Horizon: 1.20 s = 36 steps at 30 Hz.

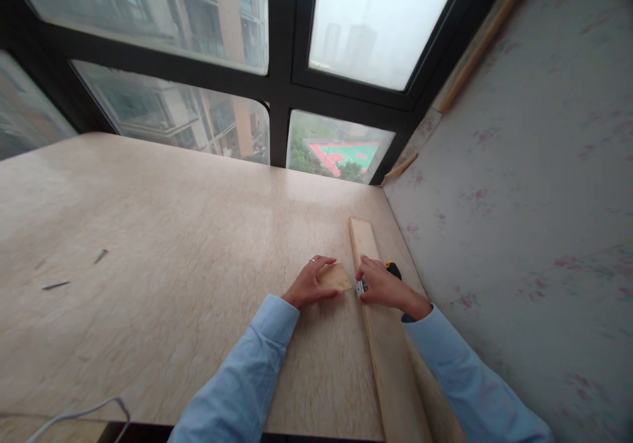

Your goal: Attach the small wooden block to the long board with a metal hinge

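My left hand [309, 283] rests on a small square piece of light wood [337, 276], fingers curled over its near edge, and holds it flat on the marble-look sill [163, 265]. My right hand [383, 285] lies on a long wooden plank [383, 344] that runs along the wall. Its fingertips pinch a small metal hinge [361, 288] at the seam between the small piece and the plank. A black and yellow tool [394, 269] shows just behind my right hand, mostly hidden.
A papered wall [519, 219] stands close on the right of the plank. Dark-framed windows [277, 93] close the far edge. Two small dark slivers [101, 256] lie on the left of the sill. A white cable [79, 415] loops at the near left edge.
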Motion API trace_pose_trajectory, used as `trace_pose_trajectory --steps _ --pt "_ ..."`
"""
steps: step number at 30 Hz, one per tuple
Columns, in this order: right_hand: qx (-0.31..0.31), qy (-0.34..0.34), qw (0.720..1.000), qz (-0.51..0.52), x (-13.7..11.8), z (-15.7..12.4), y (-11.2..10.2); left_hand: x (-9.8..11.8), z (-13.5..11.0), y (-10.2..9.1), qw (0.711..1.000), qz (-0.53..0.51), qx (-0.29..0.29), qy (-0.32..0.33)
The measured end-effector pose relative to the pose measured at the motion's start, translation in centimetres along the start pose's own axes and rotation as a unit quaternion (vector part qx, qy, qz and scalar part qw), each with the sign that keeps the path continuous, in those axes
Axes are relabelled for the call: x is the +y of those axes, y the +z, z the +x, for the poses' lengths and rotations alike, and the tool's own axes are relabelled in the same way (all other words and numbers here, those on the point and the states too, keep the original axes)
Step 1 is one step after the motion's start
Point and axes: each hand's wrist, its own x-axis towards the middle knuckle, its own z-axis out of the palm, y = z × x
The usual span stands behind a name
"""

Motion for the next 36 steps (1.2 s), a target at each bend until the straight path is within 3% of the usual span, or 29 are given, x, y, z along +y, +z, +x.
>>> trace_pose_trajectory --steps 10,21,29,36 --pt "0.093 -0.064 0.993 0.038 1.2 -0.5 1.2 0.4 -0.5 1.3 0.993 0.107 -0.033 0.045" --pt "0.144 -0.072 0.975 0.152 2.7 -1.7 2.8 1.0 -0.6 1.7 0.994 0.073 -0.055 0.057" --pt "0.149 -0.055 0.968 0.196 2.9 -2.8 3.4 1.9 -0.7 2.4 0.995 0.075 -0.060 0.028" --pt "0.132 -0.040 0.969 0.207 2.8 -3.1 3.5 2.2 -0.7 2.2 0.999 -0.004 -0.046 0.005"
